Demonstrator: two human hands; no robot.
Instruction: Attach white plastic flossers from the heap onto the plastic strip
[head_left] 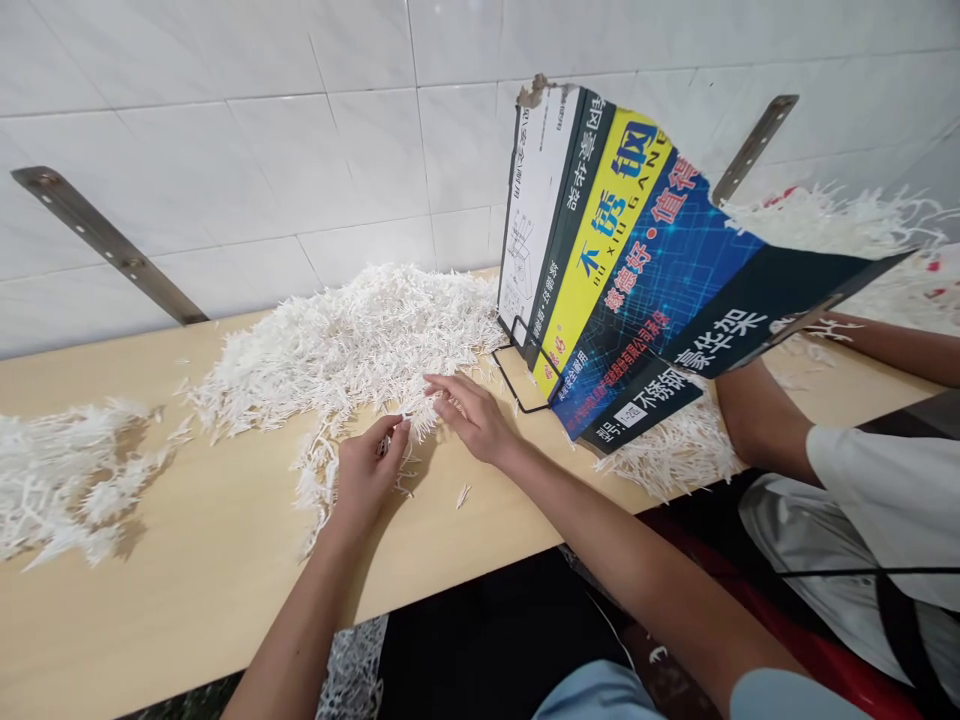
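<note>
A big heap of small white plastic sticks (352, 340) lies on the wooden bench (187, 560) against the tiled wall. My left hand (365, 470) rests at the heap's near edge, fingers curled and pinched on a few white sticks. Just right of it, my right hand (469, 410) lies flat with fingers stretched out, its fingertips touching the sticks at the heap's edge. A few loose sticks (463, 494) lie between my wrists.
A printed cardboard divider (630, 260) on a wire stand separates my spot from a co-worker's arms (757, 420) at the right, with more sticks there. Another white pile (67, 480) lies at the left. Two metal brackets (105, 240) slant on the wall.
</note>
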